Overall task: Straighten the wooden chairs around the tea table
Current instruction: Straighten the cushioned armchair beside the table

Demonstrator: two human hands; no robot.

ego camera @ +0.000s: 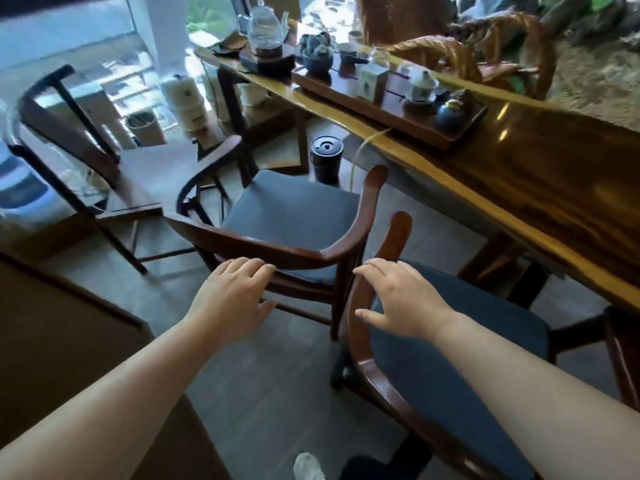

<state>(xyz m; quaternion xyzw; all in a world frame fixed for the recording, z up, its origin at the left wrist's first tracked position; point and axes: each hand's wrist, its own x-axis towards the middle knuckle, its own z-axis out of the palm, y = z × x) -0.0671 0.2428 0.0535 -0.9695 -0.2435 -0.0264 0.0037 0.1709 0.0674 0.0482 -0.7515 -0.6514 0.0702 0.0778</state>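
A wooden chair with a grey cushion (294,209) stands angled beside the long tea table (554,168). Its curved backrest runs just beyond my left hand (235,296), which hovers open near the rail with fingers spread. A second wooden chair with a grey cushion (450,368) sits close on the right, its curved rail under my right hand (398,299). That hand is open too, fingertips near the rail's bend. A third, darker chair (79,133) without a cushion stands at the far left, turned away from the table.
A wooden tea tray (346,90) with teapots, cups and a glass kettle (266,29) sits on the table. A black lidded bin (326,157) stands on the floor under the table edge. A brown cabinet (52,341) is at the lower left. My shoe (308,467) shows below.
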